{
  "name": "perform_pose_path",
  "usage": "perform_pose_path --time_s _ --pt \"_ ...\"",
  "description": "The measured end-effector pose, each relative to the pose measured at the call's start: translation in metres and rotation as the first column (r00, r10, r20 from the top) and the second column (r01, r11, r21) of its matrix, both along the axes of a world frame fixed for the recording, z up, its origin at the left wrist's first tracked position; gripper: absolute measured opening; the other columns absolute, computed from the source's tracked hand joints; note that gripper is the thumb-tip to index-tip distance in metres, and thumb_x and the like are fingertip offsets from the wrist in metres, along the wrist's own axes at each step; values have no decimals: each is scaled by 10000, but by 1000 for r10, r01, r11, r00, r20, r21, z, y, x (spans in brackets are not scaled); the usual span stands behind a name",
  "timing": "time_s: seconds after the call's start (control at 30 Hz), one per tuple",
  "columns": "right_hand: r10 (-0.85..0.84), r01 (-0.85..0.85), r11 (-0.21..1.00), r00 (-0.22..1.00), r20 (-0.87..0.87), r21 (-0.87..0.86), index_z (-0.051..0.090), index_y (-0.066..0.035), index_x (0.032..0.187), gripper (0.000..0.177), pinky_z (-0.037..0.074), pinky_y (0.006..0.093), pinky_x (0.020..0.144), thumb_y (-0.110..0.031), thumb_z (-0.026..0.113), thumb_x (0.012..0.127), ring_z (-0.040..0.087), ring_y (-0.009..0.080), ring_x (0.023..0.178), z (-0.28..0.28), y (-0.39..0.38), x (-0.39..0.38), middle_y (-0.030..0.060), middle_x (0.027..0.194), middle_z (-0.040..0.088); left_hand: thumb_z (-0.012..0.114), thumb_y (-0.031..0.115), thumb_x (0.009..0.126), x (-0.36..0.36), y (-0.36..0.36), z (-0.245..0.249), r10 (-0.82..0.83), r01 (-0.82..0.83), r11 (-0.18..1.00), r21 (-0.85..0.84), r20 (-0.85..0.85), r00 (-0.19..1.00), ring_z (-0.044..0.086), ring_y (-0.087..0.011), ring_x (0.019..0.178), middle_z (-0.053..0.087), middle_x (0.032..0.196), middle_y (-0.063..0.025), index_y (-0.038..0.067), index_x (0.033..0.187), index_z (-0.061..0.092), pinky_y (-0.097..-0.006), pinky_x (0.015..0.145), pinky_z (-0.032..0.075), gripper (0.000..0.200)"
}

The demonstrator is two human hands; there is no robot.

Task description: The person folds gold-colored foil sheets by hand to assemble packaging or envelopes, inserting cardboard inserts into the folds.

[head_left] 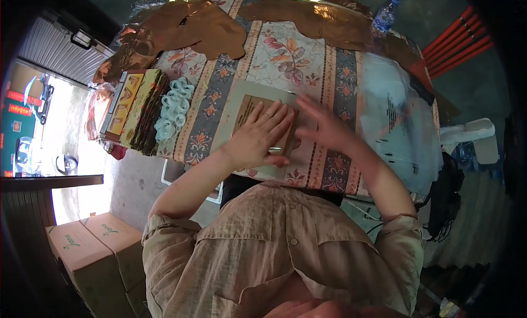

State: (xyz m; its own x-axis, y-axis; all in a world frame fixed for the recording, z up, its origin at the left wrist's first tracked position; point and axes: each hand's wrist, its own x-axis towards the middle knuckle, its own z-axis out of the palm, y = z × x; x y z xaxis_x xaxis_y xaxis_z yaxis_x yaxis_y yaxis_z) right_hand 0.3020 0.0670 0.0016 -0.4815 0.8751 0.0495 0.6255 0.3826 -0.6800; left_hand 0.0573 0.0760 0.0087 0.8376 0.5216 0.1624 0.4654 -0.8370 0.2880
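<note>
My left hand [261, 132] lies flat, fingers stretched out, on a brown printed packet [248, 106]. The packet rests on a greyish, see-through sheet or bag [235, 98] and is partly covered by the hand. Just right of it, my right hand [325, 126] hovers with its fingers apart; it is slightly blurred and nothing shows in it. Left of both hands stands a stack of gold and dark printed packages [144, 109]. Beside that stack are several pale, translucent rolled strips [174, 109].
Clear plastic bags [398, 126] cover the table's right side. Wrinkled copper-coloured foil sheets [203, 29] lie along the far edge, with a water bottle [385, 16] at far right. A flowered cloth [285, 54] covers the table. Cardboard boxes [90, 244] stand on the floor at left.
</note>
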Motion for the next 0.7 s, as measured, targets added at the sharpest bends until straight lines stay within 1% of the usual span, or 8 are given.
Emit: perform_pose_path --time_s 0.03,0.1,0.17,0.23,0.4,0.47,0.57,0.7 --pt "-8 8 1000 1000 -2 -3 348 16 1409 710 241 410 1136 -284 657 846 299 326 1386 -3 5 5 211 1482 316 553 640 787 0 2 5 -53 55 997 50 -36 998 208 -353 1419 343 1464 -202 13 1445 298 -492 1156 134 944" --pt "-102 48 955 979 174 293 476 13 1322 516 289 400 1110 -227 601 883 367 312 1349 -3 10 12 185 1430 411 581 641 762 0 7 16 -112 119 988 100 -74 991 224 -337 1418 375 1453 -177 38 1436 336 -489 1156 141 937" --pt "-116 81 971 982 149 224 532 21 1244 424 296 422 1103 -186 588 879 381 333 1329 4 0 13 194 1405 434 669 595 700 -1 13 26 -132 136 981 136 -37 991 250 -316 1411 429 1419 -136 72 1384 429 -482 1153 163 894" --pt "-155 72 972 910 383 222 587 13 1112 338 328 437 1071 -197 623 850 466 317 1234 18 -16 10 164 1288 526 705 529 689 -11 15 35 -89 94 989 114 -42 995 279 -312 1397 455 1392 -129 66 1350 460 -482 1145 189 844" --pt "-165 44 944 921 354 326 590 -27 943 237 389 454 961 -192 677 797 540 292 1033 18 -37 16 109 1028 564 748 318 686 -32 4 27 96 -96 995 39 -3 995 423 -309 1296 539 1286 -117 56 1232 554 -463 1064 327 636" --pt "-149 27 939 931 334 342 582 -38 912 229 408 454 918 -189 692 781 545 285 986 21 -36 14 97 962 552 701 226 726 -34 -7 22 112 -100 989 -105 112 987 512 -277 1183 584 1219 -98 45 1165 595 -427 975 402 486" --pt "-193 80 912 949 248 402 573 -47 899 219 454 438 815 -180 695 776 571 283 921 22 -32 6 92 951 553 681 204 765 -18 -37 13 73 -76 997 10 178 981 536 -244 1122 603 1190 -88 36 1126 621 -395 929 420 402" --pt "-78 -21 905 974 214 426 539 -62 840 200 500 386 639 -178 689 779 614 268 781 14 -19 -20 80 874 542 662 265 809 -4 -53 9 77 -90 990 108 119 990 499 -226 1193 583 1254 -89 41 1173 615 -417 1005 357 430"
